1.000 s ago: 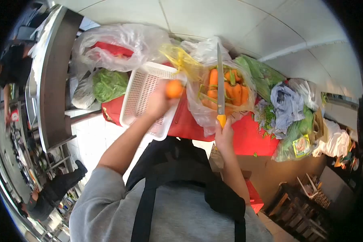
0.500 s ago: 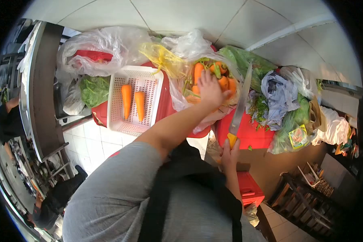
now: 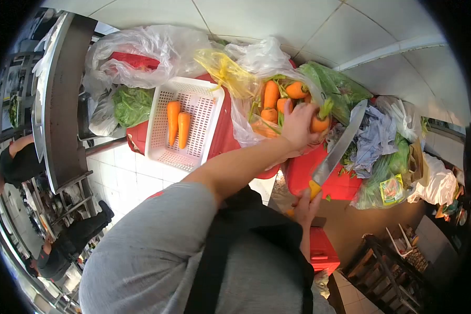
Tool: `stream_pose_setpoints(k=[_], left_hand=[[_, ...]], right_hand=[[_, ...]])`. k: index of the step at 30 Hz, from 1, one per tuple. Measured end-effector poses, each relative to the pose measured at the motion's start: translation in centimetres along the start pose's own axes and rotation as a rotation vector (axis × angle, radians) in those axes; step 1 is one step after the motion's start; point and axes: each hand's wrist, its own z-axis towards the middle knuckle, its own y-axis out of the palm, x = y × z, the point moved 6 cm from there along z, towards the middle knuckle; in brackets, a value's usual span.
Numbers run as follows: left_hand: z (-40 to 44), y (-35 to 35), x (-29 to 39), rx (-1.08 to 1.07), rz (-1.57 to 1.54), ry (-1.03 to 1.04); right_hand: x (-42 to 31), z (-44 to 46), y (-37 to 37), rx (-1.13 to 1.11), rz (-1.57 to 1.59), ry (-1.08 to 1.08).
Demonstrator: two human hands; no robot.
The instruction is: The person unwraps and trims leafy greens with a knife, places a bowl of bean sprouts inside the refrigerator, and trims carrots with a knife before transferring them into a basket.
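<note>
My left hand (image 3: 300, 127) reaches into a clear plastic bag (image 3: 240, 112) of carrots. Its fingers are curled around a carrot (image 3: 320, 124) with a green stem stub, at the bag's right side. Several other carrots (image 3: 270, 94) lie in the bag beside my fingers. In my right hand (image 3: 305, 206) is a large knife (image 3: 340, 148), gripped by its yellow handle, the blade pointing up and away to the right. Two peeled-looking carrots (image 3: 183, 130) lie side by side in a white perforated basket (image 3: 218, 112) to the left of the bag.
Bagged leafy greens (image 3: 132, 107) sit left of the basket. At right are a bluish crumpled cloth-like bundle (image 3: 374, 136), herbs, and more plastic bags (image 3: 387, 180). A red surface (image 3: 345, 186) lies under the knife. A steel counter (image 3: 70, 104) and another person (image 3: 63, 256) are at left.
My left hand has moved right within the bag and closed from spread fingers onto a carrot. The knife has tilted further right. The view has shifted slightly.
</note>
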Motion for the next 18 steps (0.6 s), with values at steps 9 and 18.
stream_pose_setpoints(k=[9, 18], left_hand=[[-0.2, -10.8, -6.1, -0.26, -0.316, -0.098], [-3.1, -13.2, -8.7, -0.416, 0.394, -0.228]], right_hand=[[-5.1, 0.0, 3.1, -0.086, -0.592, -0.301], [-5.5, -0.5, 8.7, -0.351, -0.729, -0.264]])
